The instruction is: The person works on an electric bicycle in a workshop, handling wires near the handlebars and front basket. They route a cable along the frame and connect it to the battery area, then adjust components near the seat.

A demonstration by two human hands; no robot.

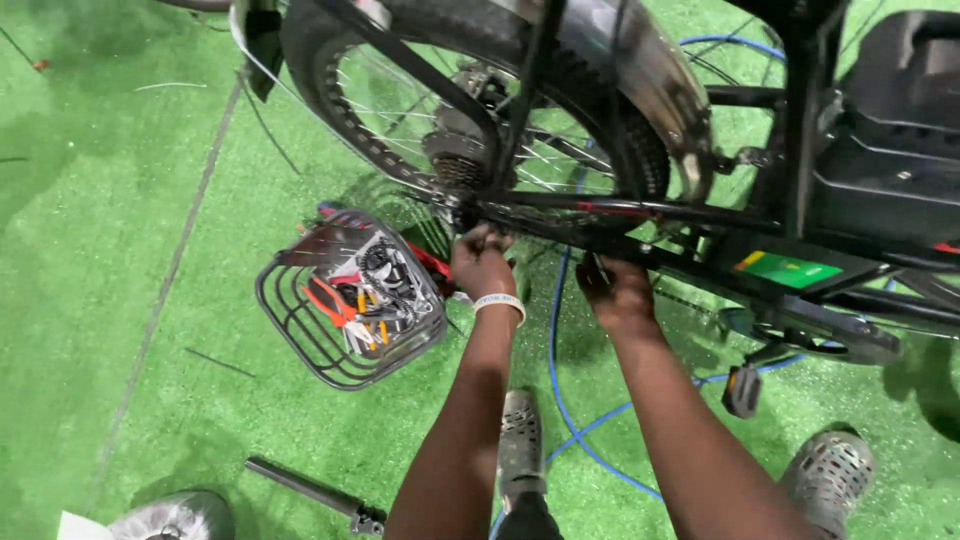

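Note:
A black bicycle stands over green turf, its rear wheel (480, 110) and gear cluster (460, 165) straight ahead. My left hand (482, 262), with a white wristband, is closed at the axle end just below the gear cluster; what it grips is too small to tell. My right hand (612, 288) is curled around the lower frame tube (640, 212) beside the wheel, fingers hidden behind the tube. The chain and the pedal (742, 390) lie to the right of that hand.
A black wire basket (300, 330) with pliers and other tools sits left of my left hand. A blue cable (556, 390) runs across the turf between my arms. A black metal post (310, 490) lies near bottom left. My shoes (520, 445) show below.

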